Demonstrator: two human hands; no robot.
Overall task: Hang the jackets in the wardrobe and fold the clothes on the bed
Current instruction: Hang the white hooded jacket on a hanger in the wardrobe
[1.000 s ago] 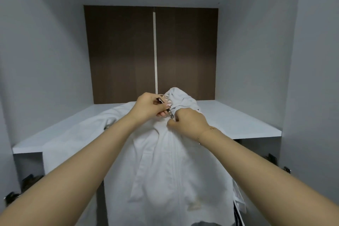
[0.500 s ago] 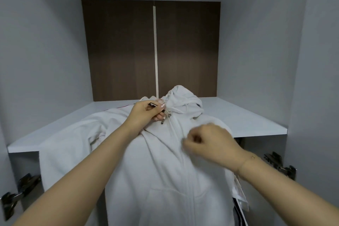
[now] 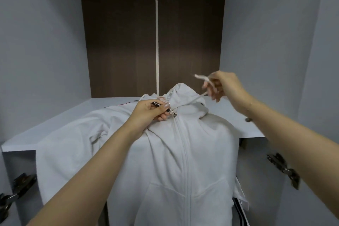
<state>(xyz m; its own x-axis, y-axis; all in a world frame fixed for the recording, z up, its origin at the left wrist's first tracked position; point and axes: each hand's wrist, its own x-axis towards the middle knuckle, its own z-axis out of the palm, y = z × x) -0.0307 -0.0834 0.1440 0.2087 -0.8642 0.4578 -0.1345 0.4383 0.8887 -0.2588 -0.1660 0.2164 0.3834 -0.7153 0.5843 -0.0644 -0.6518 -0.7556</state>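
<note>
At the collar, left hand (image 3: 150, 111) pinching black zip pull (image 3: 161, 107) between thumb and fingers. Up right, right hand (image 3: 225, 86) curled round white drawstring (image 3: 202, 79), lifted clear of hood. White jacket (image 3: 183, 152) zipped shut, hanging below white shelf (image 3: 55, 126), one sleeve draped across it. Dark back panel (image 3: 119, 46) behind.

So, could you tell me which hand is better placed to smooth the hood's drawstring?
Probably the right hand: it already pinches the drawstring beside the hood, while the left hand is busy holding the zipper pull.
</note>
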